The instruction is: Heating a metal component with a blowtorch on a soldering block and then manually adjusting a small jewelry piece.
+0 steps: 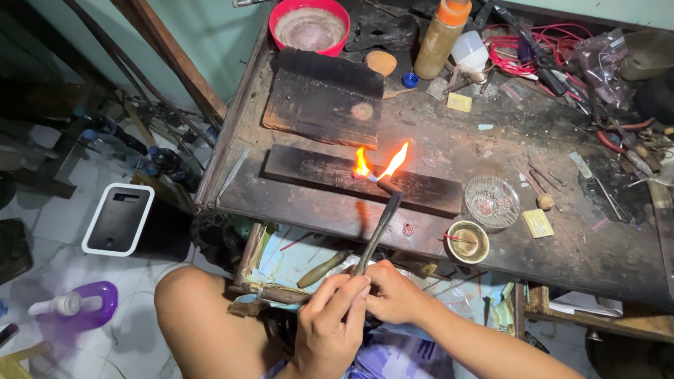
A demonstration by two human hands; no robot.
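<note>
A dark metal blowtorch pipe [379, 228] runs from my hands up to a charred black block [330, 172] on the workbench. An orange flame [382, 167] burns at its tip, licking the block's top. My left hand [330, 323] grips the pipe's near end with fingers wrapped round it. My right hand [393, 291] is closed on the pipe just beside the left. My bare knee [203, 316] sits below the bench edge.
A second charred slab [316, 98] lies behind the block, a red bowl [309, 27] at the back. A glass dish [491, 201], a small brass cup [468, 241], an orange-capped bottle [439, 38] and red wires [512, 52] crowd the right. A wooden-handled tool [323, 269] lies in the open drawer.
</note>
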